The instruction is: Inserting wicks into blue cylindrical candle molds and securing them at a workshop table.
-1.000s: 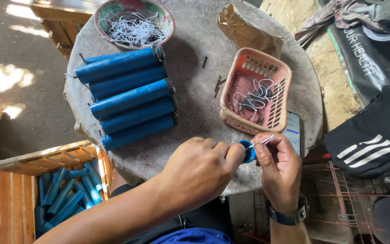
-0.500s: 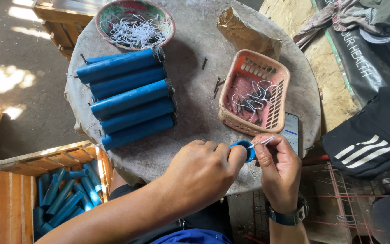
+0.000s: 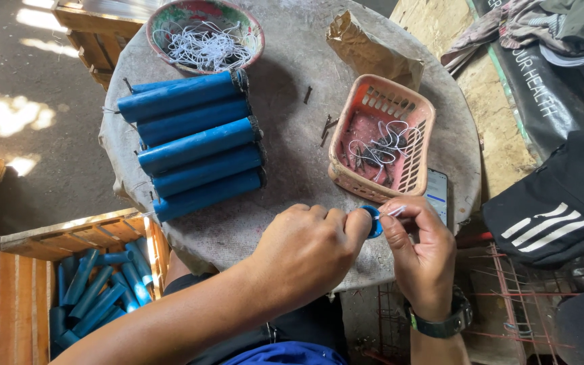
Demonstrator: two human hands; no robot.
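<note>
My left hand (image 3: 309, 247) grips a blue tube (image 3: 372, 221), only its round end showing between my fingers. My right hand (image 3: 419, 253), wearing a dark wristwatch, pinches a thin white string (image 3: 395, 211) at that end of the tube. Both hands are over the near edge of a round grey table (image 3: 292, 128). A row of several long blue tubes (image 3: 197, 145) lies on the table's left half. A pink plastic basket (image 3: 381, 138) with dark pins and white strings stands just beyond my hands.
A round bowl (image 3: 204, 34) of white strings sits at the far edge, a crumpled brown paper bag (image 3: 373, 54) beside it. A phone (image 3: 436, 192) lies by the basket. A wooden crate (image 3: 69, 284) with blue tubes stands lower left. A dark bag (image 3: 562, 203) lies right.
Both hands stay at the tube's end with only small finger movements. Nothing else on the table has moved.
</note>
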